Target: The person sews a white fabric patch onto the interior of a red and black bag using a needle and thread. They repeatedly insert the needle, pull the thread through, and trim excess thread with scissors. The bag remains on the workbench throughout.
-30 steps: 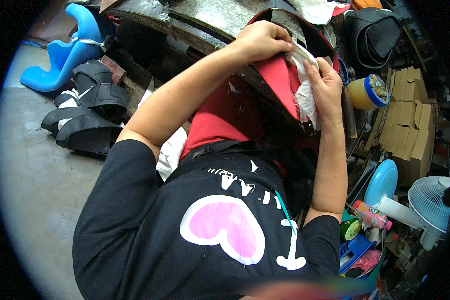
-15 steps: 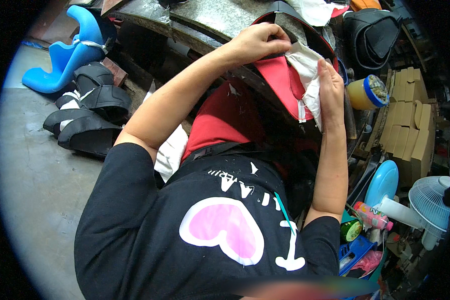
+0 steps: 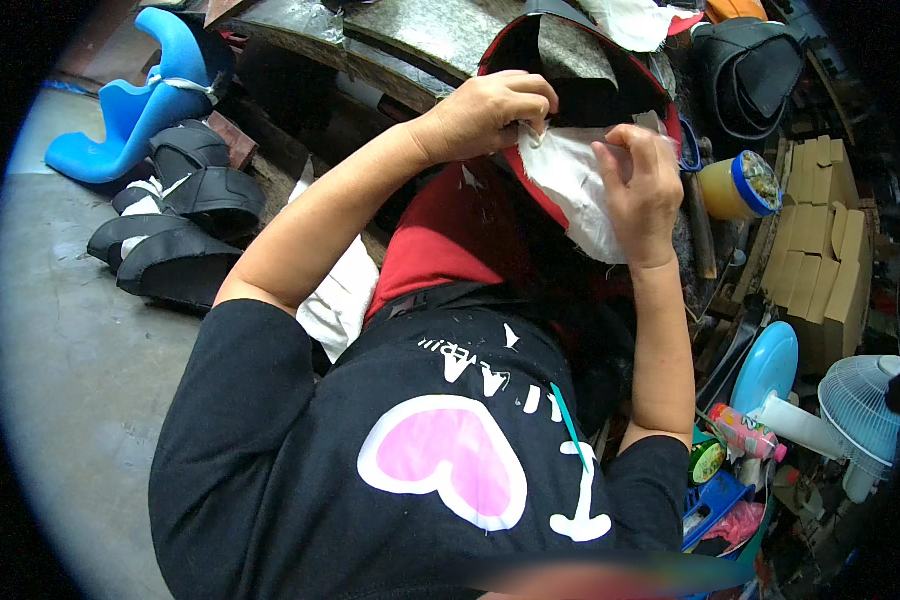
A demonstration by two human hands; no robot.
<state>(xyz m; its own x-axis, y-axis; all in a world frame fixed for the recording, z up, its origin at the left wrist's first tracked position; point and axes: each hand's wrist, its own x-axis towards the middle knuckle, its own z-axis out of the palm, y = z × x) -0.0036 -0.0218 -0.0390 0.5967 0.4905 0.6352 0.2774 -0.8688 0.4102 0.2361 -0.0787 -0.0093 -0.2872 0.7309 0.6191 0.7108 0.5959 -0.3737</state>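
Note:
My left hand (image 3: 495,112) pinches the upper left edge of a white cloth (image 3: 580,180). The cloth lies over a curved red-and-black piece (image 3: 497,58), whose black inner side and red rim show above it. At the cloth's right side is my right hand (image 3: 642,190), its fingers bent and slightly blurred, with the thumb apart from them. The thumb is against or just over the cloth; contact is hard to tell. Most of the red face is hidden under the cloth.
A worn grey work table (image 3: 420,35) lies beyond my hands. Right of them stand a blue-rimmed jar (image 3: 737,187), black stacked pieces (image 3: 748,75), cardboard boxes (image 3: 815,250) and a fan (image 3: 860,415). On the left floor are black shaped pieces (image 3: 185,240) and a blue moulded object (image 3: 125,125).
The white cloth is now spread over the red face. My left hand has moved left and down with its edge. My right hand has bent its fingers and come off its earlier grip.

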